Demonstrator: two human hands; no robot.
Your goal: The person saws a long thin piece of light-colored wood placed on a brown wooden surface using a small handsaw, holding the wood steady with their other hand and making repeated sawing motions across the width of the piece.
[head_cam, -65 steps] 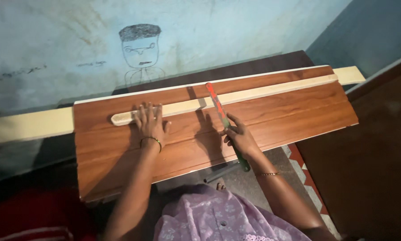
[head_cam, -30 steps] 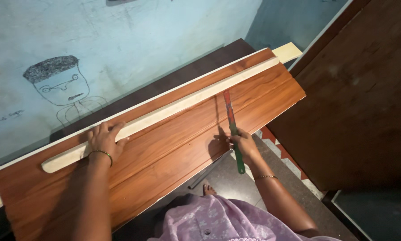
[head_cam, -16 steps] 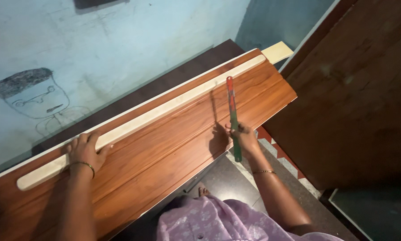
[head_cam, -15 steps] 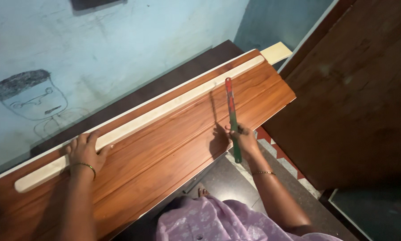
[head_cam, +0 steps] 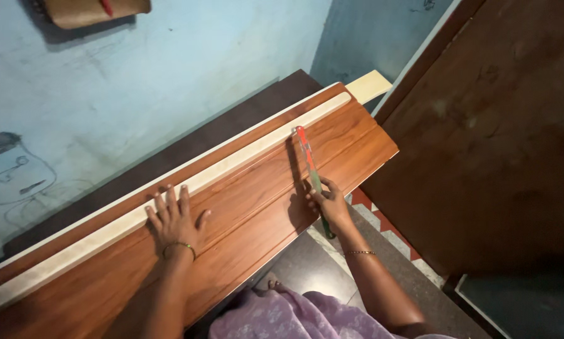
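Gripped in the right hand (head_cam: pixel 328 204), fingers closed round it, the green and red ruler (head_cam: pixel 311 172) lies across the wooden board (head_cam: pixel 244 213). Left hand (head_cam: pixel 174 221) presses flat, fingers spread, on the board's pale strip (head_cam: pixel 232 166), closer to the ruler than before.

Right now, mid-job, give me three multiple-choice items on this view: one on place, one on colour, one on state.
1. Where does the left hand rest?
A. on the pale strip along the wood-grain panel
B. on the floor
C. on the door

2. What colour is the far end of the saw blade?
A. blue
B. red
C. white

3. How is the right hand?
A. open and empty
B. flat on the wall
C. closed on the saw blade

Answers: 1 A, the fingers are spread on the strip. 2 B, the tip is red and the near end green. 3 C, the fingers wrap the blade at the panel's near edge.
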